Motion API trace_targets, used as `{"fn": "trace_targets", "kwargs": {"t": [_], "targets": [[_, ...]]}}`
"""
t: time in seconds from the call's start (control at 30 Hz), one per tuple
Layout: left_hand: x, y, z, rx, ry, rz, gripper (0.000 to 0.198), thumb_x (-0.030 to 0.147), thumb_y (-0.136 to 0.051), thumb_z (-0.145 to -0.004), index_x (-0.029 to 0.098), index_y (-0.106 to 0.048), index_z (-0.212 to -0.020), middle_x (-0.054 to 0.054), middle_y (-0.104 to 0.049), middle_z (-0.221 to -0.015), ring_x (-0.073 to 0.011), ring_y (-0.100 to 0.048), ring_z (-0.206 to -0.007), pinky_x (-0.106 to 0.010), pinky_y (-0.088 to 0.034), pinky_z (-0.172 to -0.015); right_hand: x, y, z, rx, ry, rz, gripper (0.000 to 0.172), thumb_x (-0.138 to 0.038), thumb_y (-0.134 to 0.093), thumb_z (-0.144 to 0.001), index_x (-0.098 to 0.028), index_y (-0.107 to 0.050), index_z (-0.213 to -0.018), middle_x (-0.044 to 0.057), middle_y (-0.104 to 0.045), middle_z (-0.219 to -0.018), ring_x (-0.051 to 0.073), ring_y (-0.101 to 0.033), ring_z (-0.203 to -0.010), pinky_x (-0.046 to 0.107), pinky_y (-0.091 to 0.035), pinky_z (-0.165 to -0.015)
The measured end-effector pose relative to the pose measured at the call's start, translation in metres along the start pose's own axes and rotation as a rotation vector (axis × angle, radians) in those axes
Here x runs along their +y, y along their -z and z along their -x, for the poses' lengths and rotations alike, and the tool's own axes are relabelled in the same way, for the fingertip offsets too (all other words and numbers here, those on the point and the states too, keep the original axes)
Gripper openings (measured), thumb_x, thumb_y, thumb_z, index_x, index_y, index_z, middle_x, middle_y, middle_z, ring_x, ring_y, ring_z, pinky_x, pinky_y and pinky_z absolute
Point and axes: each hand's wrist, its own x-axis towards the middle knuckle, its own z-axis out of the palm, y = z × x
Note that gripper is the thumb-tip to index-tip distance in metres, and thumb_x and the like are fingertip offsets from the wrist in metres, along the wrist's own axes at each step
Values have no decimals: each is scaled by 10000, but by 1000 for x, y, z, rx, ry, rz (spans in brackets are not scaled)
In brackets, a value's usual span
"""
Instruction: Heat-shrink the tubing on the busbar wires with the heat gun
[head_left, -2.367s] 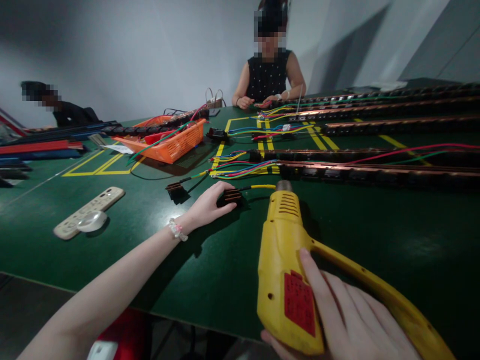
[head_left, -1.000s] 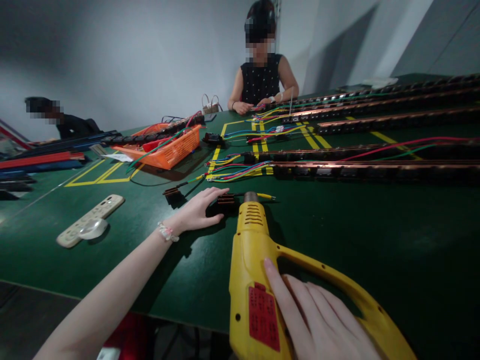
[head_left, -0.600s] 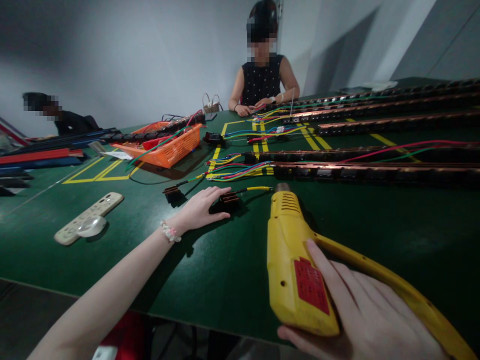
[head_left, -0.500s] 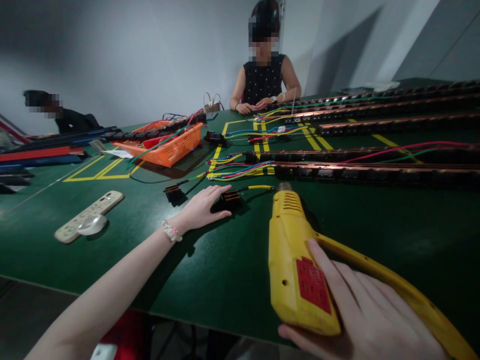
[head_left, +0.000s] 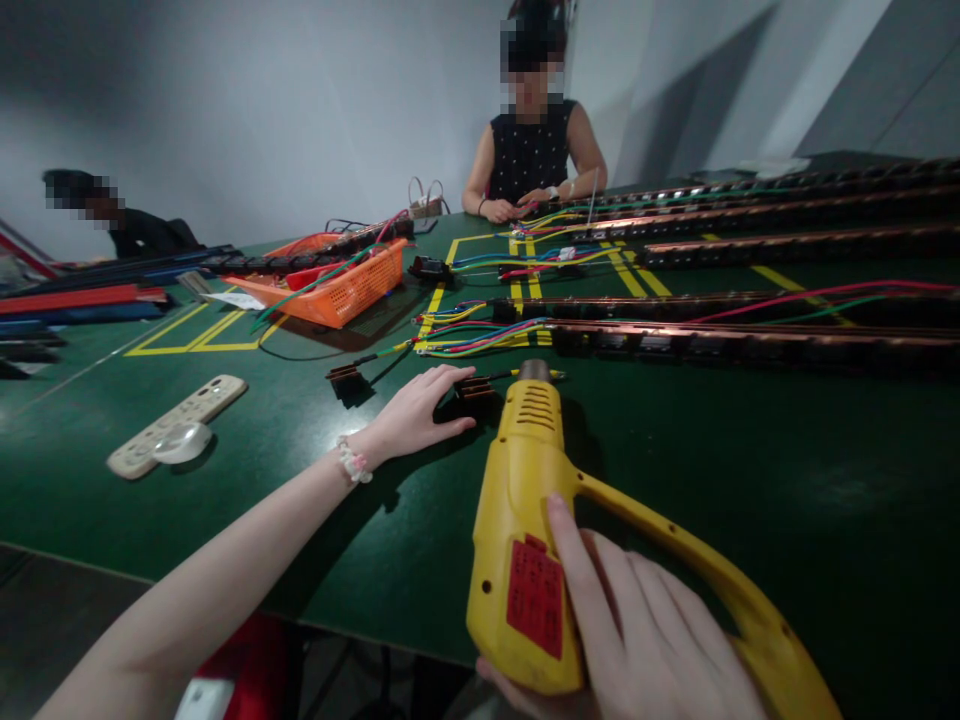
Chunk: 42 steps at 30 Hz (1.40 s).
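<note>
Head view: yellow heat gun (head_left: pixel 517 520) held above a green desk (head_left: pixel 750 440), beside a finned block (head_left: pixel 476 390).
The gun's smooth, plastic-looking body bears slotted vents (head_left: pixel 536 405), a looped handle (head_left: pixel 690 540), a rectangular red label (head_left: pixel 535 600) and a dull-grey cylindrical nozzle (head_left: pixel 534 371); the right hand (head_left: pixel 652 620) wraps its fingers around the casing, forefinger extended along it. Just left of the gun's nozzle lies the block, black with parallel copper-coloured ridges; its thin lead (head_left: pixel 559 375) passes behind the nozzle. Left of the gun, the left hand (head_left: pixel 420 410) spreads thumb and fingers about the block; whether they pinch it cannot be told.
</note>
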Motion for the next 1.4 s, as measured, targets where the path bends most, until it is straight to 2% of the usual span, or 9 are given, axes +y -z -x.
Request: {"fn": "trace_targets", "kwargs": {"t": [0.17, 0.37, 0.47, 0.6, 0.83, 1.13, 1.23, 1.33, 1.4], "targets": [[-1, 3, -1, -32, -39, 44, 565, 365, -564, -835, 207, -401, -1353, -115, -510, -1303, -246, -486, -1208, -420, -403, -1041, -9, -5, -1, 20, 77, -17, 661, -497, -394, -861, -59, -459, -1353, 115, -653, -989, 224, -595, -850, 360, -422, -811], [-2, 5, 0, -46, -36, 52, 568, 338, -554, -837, 207, -387, -1363, -125, -500, -1308, -251, -480, -1216, -428, -403, -1046, -10, -7, -3, 19, 73, 4, 580, -334, -450, -860, -69, -426, -1375, 101, -657, -1018, 213, -599, -878, 356, -425, -841], [-4, 6, 2, -49, -39, 42, 565, 344, -554, -842, 206, -387, -1363, -124, -499, -1309, -248, -480, -1213, -432, -401, -1049, -8, -5, -5, 24, 88, -18, 665, -525, -393, -893, -63, -435, -1369, 105, -660, -995, 216, -594, -861, 356, -424, -815], [-5, 8, 4, -41, -39, 33, 564, 360, -555, -848, 221, -382, -1366, -114, -505, -1305, -246, -487, -1206, -449, -404, -1045, -3, -2, -8, -15, 57, -112, 880, -751, -335, -811, -49, -489, -1320, 106, -666, -952, 211, -587, -820, 349, -410, -797], [-7, 8, 5, -31, -48, 18, 564, 378, -556, -852, 235, -378, -1368, -110, -513, -1297, -241, -506, -1190, -447, -425, -1021, 17, 3, -5, -31, -2, -197, 913, -769, -469, -733, -72, -479, -1323, 92, -659, -983, 212, -579, -833, 340, -395, -792], [-13, 6, 6, -21, -61, 1, 587, 385, -556, -856, 227, -358, -1385, -124, -506, -1306, -241, -516, -1185, -433, -436, -1003, 35, 5, 1, -55, -92, -107, 792, -656, -464, -806, -115, -408, -1382, 90, -650, -1003, 238, -574, -831, 369, -399, -766], [-14, 5, 7, -24, -53, -8, 594, 400, -551, -858, 223, -350, -1387, -128, -502, -1315, -244, -513, -1192, -436, -434, -1004, 38, 5, -1, -106, -87, -81, 908, -720, -523, -711, -119, -409, -1382, 94, -624, -1136, 245, -592, -878, 365, -432, -752], [-13, 6, 7, -33, -44, -24, 624, 421, -557, -853, 227, -329, -1400, -131, -495, -1329, -258, -506, -1201, -458, -428, -1007, 41, 8, -8, -136, -63, -64, 1088, -825, -533, -576, -86, -419, -1368, 118, -505, -1347, 284, -596, -988, 373, -481, -716], [-12, 6, 6, -34, -37, -34, 636, 426, -563, -850, 229, -321, -1404, -132, -489, -1339, -264, -501, -1207, -471, -422, -1014, 40, 10, -14, -139, -60, -60, 1102, -842, -502, -581, -77, -411, -1369, 121, -460, -1395, 288, -605, -1000, 374, -510, -683]]}}
